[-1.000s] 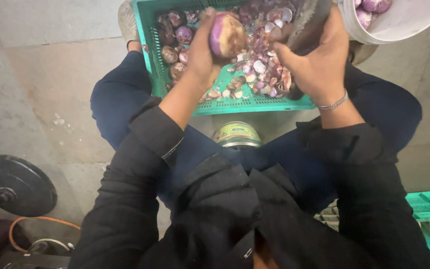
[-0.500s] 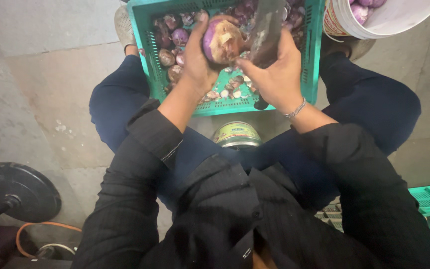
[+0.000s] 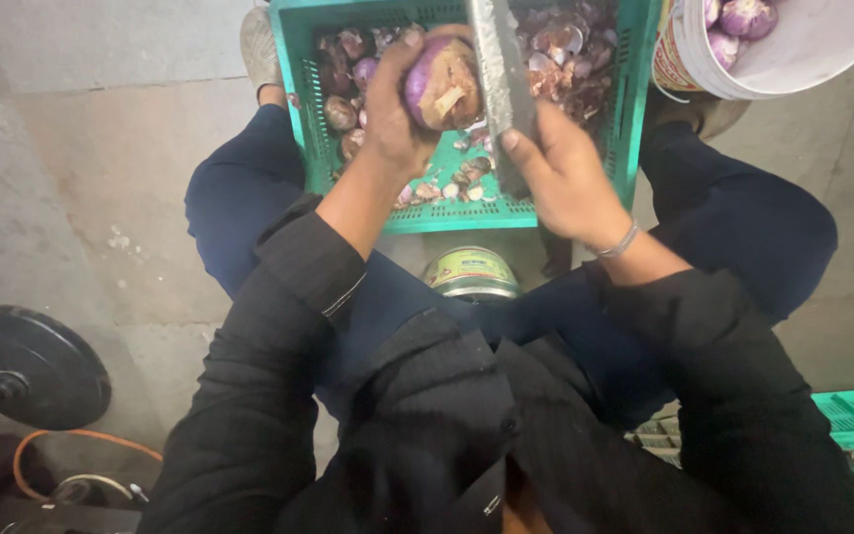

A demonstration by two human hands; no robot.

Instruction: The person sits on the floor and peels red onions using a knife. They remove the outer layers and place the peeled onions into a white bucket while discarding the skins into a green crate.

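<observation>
left hand (image 3: 397, 119) fingers gripping purple onion (image 3: 442, 87) over green crate (image 3: 467, 213) | right hand (image 3: 560, 173) fingers clenching knife (image 3: 501, 69) against it | peels heaping in crate, peeled onions sitting in white bucket (image 3: 803, 69)

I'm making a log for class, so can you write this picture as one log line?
left hand: holds purple onion | right hand: holds knife against it | below: green crate of peels | white bucket: peeled onions

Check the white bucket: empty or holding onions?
Holding onions: purple onions show inside the white bucket; how full, cannot tell.
</observation>
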